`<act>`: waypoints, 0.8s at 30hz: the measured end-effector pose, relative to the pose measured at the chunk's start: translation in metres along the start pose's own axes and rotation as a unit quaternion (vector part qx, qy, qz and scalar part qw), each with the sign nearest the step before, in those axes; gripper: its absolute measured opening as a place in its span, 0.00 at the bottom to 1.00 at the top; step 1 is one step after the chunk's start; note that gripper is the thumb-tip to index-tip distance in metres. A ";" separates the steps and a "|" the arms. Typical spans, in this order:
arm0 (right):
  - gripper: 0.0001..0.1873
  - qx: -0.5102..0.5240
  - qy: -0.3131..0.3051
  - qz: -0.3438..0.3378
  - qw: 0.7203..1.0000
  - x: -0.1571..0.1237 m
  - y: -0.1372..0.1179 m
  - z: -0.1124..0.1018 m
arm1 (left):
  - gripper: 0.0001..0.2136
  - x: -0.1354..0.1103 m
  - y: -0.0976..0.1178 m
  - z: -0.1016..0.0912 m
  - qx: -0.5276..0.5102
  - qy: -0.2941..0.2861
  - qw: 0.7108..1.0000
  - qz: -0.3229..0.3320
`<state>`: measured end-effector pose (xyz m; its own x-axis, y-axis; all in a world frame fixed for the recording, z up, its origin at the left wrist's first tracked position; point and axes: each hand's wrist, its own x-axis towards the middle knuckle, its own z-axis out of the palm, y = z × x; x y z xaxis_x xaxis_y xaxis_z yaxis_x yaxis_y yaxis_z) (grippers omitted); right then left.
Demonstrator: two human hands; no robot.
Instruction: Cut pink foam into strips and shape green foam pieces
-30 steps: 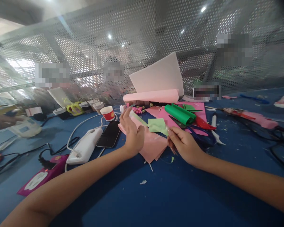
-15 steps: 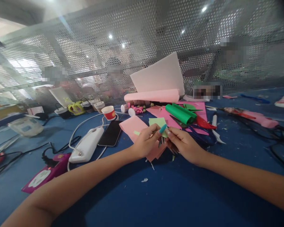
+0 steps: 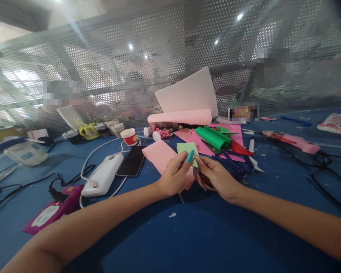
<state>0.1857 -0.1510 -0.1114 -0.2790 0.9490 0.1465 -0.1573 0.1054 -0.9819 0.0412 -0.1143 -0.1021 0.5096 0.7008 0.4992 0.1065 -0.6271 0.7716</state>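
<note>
Both my hands meet at a light green piece of paper point(image 3: 186, 148), held above the pink sheets. My left hand point(image 3: 174, 172) pinches its lower edge between thumb and fingers, its long teal nail on top. My right hand point(image 3: 216, 174) grips the same edge from the other side, fingertips nearly touching those of the left. What lies right between the fingertips is partly hidden. Beneath and behind the hands rests a folded light pink sheet point(image 3: 158, 153). A green roll point(image 3: 214, 137) lies just beyond my right hand.
Left of my hands lie a black phone point(image 3: 131, 161), a white power strip point(image 3: 104, 176), a purple box-like device point(image 3: 55, 210) and a red paper cup point(image 3: 129, 137). A pink glue gun point(image 3: 294, 141) with black cables lies right. Behind stands a perforated metal screen point(image 3: 102, 76).
The view has shifted slightly. My left thumb has tilted more upright on the green paper, and a teal nail of my right hand now shows below it.
</note>
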 end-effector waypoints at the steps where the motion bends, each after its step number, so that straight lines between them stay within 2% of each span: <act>1: 0.20 -0.002 -0.005 0.000 1.000 0.000 -0.001 0.001 | 0.15 -0.001 0.000 -0.001 -0.005 -0.004 1.000 0.005; 5: 0.22 0.002 -0.020 -0.009 1.000 0.000 -0.002 0.002 | 0.15 -0.001 0.001 -0.003 -0.015 -0.007 1.000 0.004; 10: 0.22 0.011 -0.008 0.005 1.000 0.002 0.001 0.001 | 0.13 0.001 0.003 -0.002 -0.019 -0.004 1.000 0.013; 16: 0.20 0.041 0.047 0.004 0.998 0.003 0.006 0.000 | 0.12 0.002 0.003 -0.001 -0.009 -0.002 1.000 0.028; 24: 0.21 -0.053 0.035 -0.033 0.997 -0.003 0.003 0.003 | 0.12 0.005 0.000 -0.001 0.046 -0.038 0.998 0.013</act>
<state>0.1835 -0.1544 -0.1145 -0.2040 0.9569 0.2065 -0.0706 0.1960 -0.9781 0.0428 -0.1110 -0.0992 0.5762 0.6580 0.4848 0.1692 -0.6763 0.7169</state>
